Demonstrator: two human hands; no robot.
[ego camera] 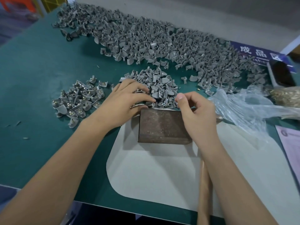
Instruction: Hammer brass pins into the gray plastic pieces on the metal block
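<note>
on the green table (40, 65), a rusty metal block (162, 125) sits on a pale mat (154, 168), square to the person, presumably as an anvil close to both hands. just beyond its far edge lies a small heap of gray plastic pieces (160, 85), fed from the long bulk pile (162, 44) at the back; a separate heap with brass visible in it (79, 99) lies to the left, likely finished work kept apart. left hand (129, 101) rests palm down at the near edge of the small heap, fingers curled over pieces; whether it actually grips one i cannot tell. right hand (196, 111) hovers above the block's far right corner, thumb and forefinger pinched together, seemingly on a pin, though the pin itself is too small to confirm. block top is bare: no piece seated yet. wooden handle (204, 184), probably the hammer's, lies under the right forearm, not held. brass pins (285, 96) spill from a clear bag (243, 108) at right, near the right hand.
</note>
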